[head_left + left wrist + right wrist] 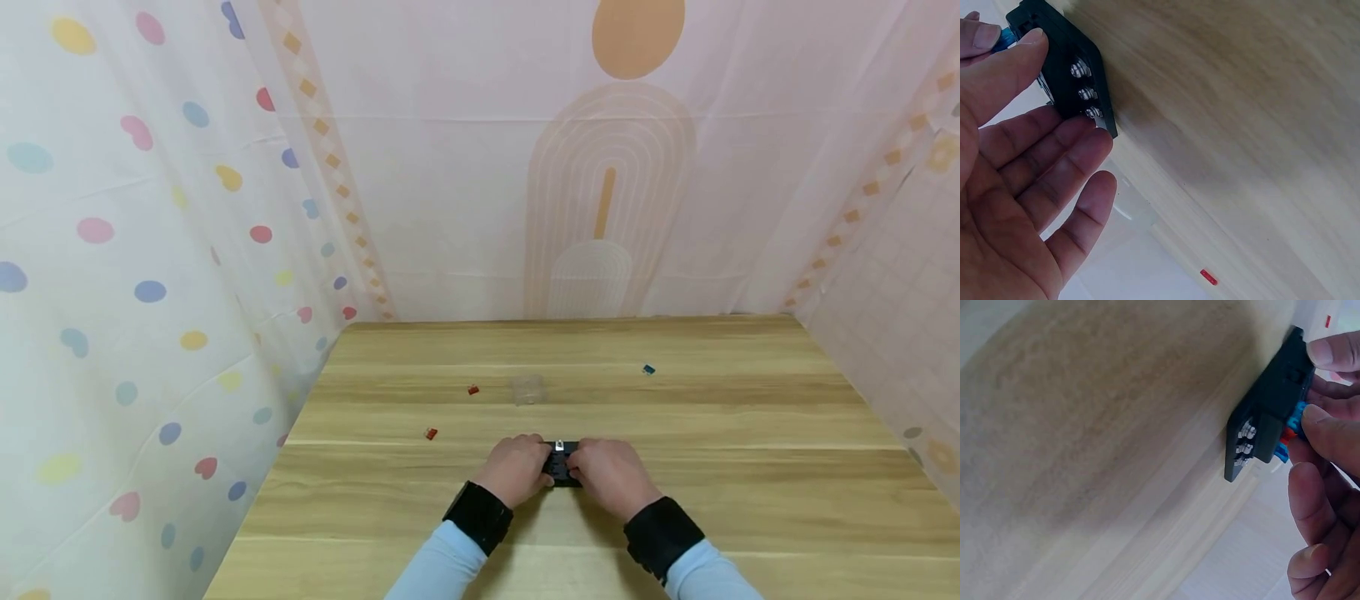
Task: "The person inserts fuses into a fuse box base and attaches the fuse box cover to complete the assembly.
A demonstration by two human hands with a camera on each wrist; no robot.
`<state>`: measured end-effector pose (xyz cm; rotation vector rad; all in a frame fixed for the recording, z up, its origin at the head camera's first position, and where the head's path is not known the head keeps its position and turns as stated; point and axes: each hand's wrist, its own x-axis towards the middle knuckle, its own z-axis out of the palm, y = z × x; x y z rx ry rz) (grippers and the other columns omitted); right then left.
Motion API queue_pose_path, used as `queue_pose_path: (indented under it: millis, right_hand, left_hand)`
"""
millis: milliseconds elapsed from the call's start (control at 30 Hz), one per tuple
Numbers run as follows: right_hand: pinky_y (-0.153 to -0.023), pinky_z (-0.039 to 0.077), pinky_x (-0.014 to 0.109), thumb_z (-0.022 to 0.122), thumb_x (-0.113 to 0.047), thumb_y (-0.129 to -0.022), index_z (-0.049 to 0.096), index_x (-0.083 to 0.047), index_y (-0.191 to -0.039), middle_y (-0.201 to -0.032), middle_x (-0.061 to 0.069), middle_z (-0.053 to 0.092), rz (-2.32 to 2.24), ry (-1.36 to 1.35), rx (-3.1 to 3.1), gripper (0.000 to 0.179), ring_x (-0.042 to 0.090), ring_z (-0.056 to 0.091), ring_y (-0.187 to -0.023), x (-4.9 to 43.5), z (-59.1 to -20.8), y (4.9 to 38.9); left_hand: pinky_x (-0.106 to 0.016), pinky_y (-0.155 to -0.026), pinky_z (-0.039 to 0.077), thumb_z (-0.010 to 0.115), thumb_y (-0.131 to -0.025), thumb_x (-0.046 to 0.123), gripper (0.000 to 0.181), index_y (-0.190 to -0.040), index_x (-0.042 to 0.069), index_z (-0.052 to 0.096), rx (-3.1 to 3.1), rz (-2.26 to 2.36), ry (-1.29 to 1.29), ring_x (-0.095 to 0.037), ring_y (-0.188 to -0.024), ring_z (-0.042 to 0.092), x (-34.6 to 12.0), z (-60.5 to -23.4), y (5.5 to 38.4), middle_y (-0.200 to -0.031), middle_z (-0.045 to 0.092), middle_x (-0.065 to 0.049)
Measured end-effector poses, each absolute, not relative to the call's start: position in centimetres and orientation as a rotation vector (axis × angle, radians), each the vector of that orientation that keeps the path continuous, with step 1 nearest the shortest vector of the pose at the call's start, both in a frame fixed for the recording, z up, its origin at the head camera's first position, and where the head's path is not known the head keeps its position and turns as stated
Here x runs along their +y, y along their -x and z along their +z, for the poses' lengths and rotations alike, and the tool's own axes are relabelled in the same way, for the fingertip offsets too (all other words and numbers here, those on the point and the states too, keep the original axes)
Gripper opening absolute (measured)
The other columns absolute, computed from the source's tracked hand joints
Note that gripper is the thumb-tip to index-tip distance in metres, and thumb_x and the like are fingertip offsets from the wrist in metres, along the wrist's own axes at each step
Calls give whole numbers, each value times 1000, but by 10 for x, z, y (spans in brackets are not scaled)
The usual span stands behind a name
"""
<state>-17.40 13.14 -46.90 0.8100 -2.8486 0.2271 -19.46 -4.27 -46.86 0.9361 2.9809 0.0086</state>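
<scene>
With my left hand point(516, 467) and right hand point(609, 475) I hold the black fuse block point(561, 463) in a two-sided grip on the counter point(675, 417); uneven pressure could tilt it; seated blue fuses point(1297, 415) may dislodge.

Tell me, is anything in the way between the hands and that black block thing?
No, nothing visible. The left hand and right hand already hold the black block from both sides on the table.
</scene>
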Motion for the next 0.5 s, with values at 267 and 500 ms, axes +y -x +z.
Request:
queue_pose_path:
  millis: [267, 500]
  right_hand:
    - [-56, 46, 28, 82, -10, -79, 73, -15, -69, -65, -6, 57, 221, -798, -2856, 15, 7, 49, -56, 128, -469, 173]
    - [-57, 47, 29, 82, -10, -79, 73, -15, -69, -64, -6, 58, 206, -800, -2851, 15, 8, 51, -57, 127, -468, 174]
  left_hand:
    - [-30, -73, 52, 82, -81, 38, 33, -100, 13, 73, 2992, -13, -939, -14, -83, 64, -42, -469, 194, -91, 65, 3]
    - [-29, -71, 51, 82, -81, 38, 32, -98, 13, 73, 3001, -11, -957, -14, -81, 63, -43, -469, 194, -88, 65, 3]
